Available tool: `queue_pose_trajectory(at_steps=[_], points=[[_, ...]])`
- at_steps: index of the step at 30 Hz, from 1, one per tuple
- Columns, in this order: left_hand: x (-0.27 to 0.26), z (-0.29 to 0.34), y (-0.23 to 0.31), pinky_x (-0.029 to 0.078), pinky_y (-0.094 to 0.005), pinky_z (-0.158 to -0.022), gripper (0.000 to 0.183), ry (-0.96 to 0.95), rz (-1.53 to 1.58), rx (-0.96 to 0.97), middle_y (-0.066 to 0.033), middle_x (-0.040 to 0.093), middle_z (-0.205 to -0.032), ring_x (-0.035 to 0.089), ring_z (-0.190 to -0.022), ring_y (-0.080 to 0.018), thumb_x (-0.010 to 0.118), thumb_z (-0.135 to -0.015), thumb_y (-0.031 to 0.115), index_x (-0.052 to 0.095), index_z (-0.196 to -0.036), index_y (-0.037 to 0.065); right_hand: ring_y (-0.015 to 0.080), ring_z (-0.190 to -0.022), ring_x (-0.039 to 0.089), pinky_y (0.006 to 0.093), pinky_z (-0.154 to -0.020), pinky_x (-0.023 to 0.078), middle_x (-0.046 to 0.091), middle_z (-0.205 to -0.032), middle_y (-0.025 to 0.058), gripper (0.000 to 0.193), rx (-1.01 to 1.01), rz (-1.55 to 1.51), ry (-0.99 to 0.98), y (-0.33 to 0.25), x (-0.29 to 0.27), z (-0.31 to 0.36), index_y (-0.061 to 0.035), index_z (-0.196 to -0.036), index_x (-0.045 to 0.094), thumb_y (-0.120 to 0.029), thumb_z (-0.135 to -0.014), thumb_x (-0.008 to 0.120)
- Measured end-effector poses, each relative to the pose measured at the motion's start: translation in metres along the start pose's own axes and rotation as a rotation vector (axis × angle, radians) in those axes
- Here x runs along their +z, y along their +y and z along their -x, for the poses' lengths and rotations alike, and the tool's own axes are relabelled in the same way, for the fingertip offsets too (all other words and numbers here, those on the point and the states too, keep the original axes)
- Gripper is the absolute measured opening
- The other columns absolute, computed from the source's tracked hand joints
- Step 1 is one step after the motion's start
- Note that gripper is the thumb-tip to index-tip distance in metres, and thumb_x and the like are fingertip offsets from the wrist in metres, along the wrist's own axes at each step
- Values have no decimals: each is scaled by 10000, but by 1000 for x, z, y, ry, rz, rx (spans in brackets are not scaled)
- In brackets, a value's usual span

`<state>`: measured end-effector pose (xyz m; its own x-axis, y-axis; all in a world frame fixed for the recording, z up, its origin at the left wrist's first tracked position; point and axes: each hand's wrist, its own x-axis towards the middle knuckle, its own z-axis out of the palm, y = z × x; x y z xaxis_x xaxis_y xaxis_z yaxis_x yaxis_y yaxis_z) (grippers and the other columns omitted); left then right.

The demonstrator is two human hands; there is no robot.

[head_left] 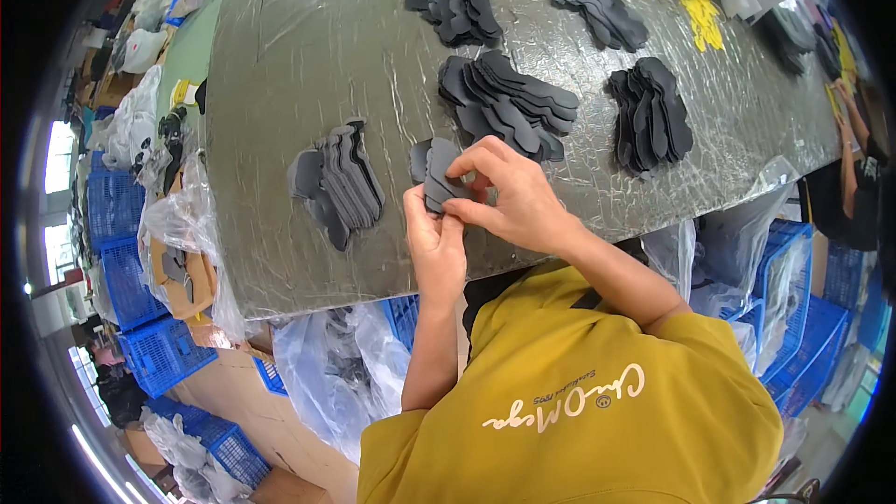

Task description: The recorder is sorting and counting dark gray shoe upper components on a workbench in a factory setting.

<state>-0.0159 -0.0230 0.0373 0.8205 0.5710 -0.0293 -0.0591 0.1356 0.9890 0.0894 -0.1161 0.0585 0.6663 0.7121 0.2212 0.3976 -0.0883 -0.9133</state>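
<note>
My left hand (436,247) and my right hand (515,194) meet near the table's front edge. Between them is a small layered bunch of dark grey, flat, sole-shaped pieces (440,168). The left fingers pinch its lower end from the left, while the right thumb and fingertips close on its right edge. Just beyond my hands lies a large fanned pile of similar pieces (509,98). Another pile (345,182), standing partly on edge, is to the left of my left hand. How many pieces I hold is hidden by the fingers.
More dark grey piles lie on the film-covered table (280,65): one at the right (651,117), two farther back. Yellow cut pieces (702,21) are at the back right. Blue crates (163,355) and plastic bags (341,373) surround the table; another person's arm (847,154) shows far right.
</note>
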Motion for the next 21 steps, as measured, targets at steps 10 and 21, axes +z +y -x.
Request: queue_pose_trajectory(at_steps=[10, 21], points=[[-5, 2, 13, 425, -284, -649, 190, 15, -436, 0, -55, 544, -793, 479, -703, -119, 461, -941, 55, 504, -1120, 9, 109, -730, 618, 260, -690, 505, 631, -899, 43, 293, 195, -180, -42, 15, -8, 2, -9, -973, 607, -74, -727, 752], [20, 2, 21, 476, -381, -700, 80, 216, -674, 149, -178, 591, -819, 588, -716, -327, 493, -916, 31, 495, -985, -10, 102, -625, 614, 253, -587, 509, 640, -722, 55, 292, 196, -267, 41, 6, -3, 4, 22, -884, 618, -162, -724, 777]])
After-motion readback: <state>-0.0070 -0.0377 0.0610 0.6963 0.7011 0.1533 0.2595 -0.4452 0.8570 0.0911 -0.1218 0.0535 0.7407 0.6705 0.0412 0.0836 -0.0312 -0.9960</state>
